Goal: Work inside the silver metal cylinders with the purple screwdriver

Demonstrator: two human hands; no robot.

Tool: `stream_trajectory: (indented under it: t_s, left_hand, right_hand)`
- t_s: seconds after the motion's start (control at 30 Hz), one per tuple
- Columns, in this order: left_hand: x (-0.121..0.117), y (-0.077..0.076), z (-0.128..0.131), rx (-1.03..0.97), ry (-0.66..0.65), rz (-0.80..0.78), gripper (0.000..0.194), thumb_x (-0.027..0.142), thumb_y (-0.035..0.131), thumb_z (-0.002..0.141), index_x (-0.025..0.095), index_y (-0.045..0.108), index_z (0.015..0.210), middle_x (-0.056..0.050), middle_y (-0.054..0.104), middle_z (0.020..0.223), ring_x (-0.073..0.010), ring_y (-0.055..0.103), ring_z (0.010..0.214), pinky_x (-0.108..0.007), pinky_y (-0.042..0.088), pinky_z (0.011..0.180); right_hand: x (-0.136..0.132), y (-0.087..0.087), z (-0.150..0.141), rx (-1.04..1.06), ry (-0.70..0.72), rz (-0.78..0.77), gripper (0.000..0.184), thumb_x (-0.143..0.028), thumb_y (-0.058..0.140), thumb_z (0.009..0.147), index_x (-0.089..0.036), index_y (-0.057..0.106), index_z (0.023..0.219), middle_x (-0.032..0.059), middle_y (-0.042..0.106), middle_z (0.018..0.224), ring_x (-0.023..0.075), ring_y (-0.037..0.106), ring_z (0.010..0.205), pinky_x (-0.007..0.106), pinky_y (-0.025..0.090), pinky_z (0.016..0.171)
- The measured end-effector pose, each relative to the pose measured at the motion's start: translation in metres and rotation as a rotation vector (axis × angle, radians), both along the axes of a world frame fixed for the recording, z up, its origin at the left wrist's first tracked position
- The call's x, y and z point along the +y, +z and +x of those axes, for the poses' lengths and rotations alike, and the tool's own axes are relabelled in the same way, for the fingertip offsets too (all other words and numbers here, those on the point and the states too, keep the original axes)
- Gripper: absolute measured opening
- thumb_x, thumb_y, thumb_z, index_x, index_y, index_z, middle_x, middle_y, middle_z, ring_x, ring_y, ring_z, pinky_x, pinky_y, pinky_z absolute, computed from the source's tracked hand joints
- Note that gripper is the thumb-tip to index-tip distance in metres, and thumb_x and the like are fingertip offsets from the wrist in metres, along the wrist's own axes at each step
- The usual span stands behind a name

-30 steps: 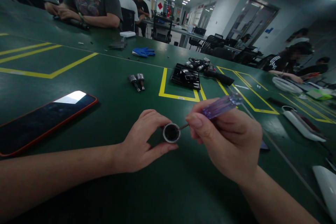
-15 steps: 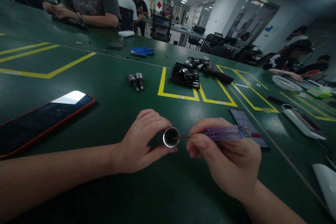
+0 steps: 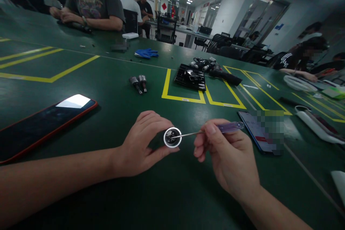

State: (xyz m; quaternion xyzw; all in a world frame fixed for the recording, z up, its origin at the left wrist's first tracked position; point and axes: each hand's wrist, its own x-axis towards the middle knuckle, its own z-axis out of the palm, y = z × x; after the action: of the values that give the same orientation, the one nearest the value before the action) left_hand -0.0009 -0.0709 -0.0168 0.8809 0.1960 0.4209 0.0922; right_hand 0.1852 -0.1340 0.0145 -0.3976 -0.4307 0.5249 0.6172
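My left hand [image 3: 147,145] has its thumb and fingers closed round a short metal cylinder [image 3: 169,142], its open round end turned towards me. Small parts show inside the dark hollow, too small to name. A screwdriver [image 3: 230,126] with a clear purple handle is pinched in my right hand [image 3: 231,160]. Its thin shaft lies nearly level and the tip reaches into the cylinder's mouth; what the tip touches is unclear. Beyond my hands, two small metal parts [image 3: 138,83] with narrow stems lie side by side on the green table [image 3: 121,104].
A phone in an orange-red case [image 3: 45,125] lies at the left, another phone [image 3: 254,131] right of my right hand. Further back are a black slotted piece [image 3: 190,78], a heap of black and metal parts [image 3: 205,65] and a blue glove [image 3: 146,54]. Another person [image 3: 94,7] sits across the table.
My right hand has swung the screwdriver's handle down from a raised tilt and drawn slightly back, showing more shaft. The cylinder has shifted slightly left and its mouth faces me more.
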Motion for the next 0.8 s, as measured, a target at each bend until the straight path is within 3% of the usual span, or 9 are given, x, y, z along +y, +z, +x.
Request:
stream_trajectory:
  t_s: [0.2,0.4,0.6,0.8]
  left_hand:
    - [0.001,-0.003,0.002,0.007,-0.005,-0.012,0.028,0.023,0.065,0.078,0.018,0.049,0.100,-0.003,0.064,0.091,-0.0169,0.060,0.082,-0.036,0.040,0.084]
    - [0.002,-0.001,0.002,0.005,-0.015,-0.010,0.026,0.024,0.064,0.079,0.018,0.049,0.100,-0.002,0.064,0.088,-0.0166,0.060,0.080,-0.035,0.041,0.083]
    - [-0.001,0.001,-0.001,-0.006,-0.016,-0.021,0.025,0.026,0.061,0.080,0.019,0.048,0.101,-0.003,0.064,0.089,-0.0169,0.059,0.081,-0.036,0.040,0.083]
    - [-0.004,0.005,-0.004,-0.032,-0.009,-0.045,0.020,0.030,0.056,0.084,0.018,0.048,0.098,-0.002,0.061,0.085,-0.0173,0.057,0.078,-0.036,0.041,0.078]
  right_hand:
    - [-0.003,-0.002,0.004,-0.023,-0.031,0.084,0.006,-0.024,0.062,0.083,-0.019,0.064,0.080,-0.0012,0.067,0.062,0.0091,0.063,0.049,0.017,0.051,0.043]
    - [-0.008,0.003,-0.002,-0.250,-0.089,0.253,0.003,-0.019,0.061,0.083,-0.019,0.064,0.082,-0.0013,0.066,0.063,0.0104,0.063,0.050,0.020,0.053,0.043]
    - [-0.009,0.016,-0.005,-0.512,-0.069,0.377,0.004,-0.017,0.060,0.083,-0.019,0.063,0.083,-0.0025,0.064,0.067,0.0090,0.062,0.052,0.020,0.053,0.045]
    - [-0.002,0.040,-0.012,-0.818,-0.025,0.497,0.004,-0.021,0.062,0.083,-0.018,0.062,0.081,-0.0067,0.061,0.066,0.0028,0.058,0.051,0.012,0.047,0.046]
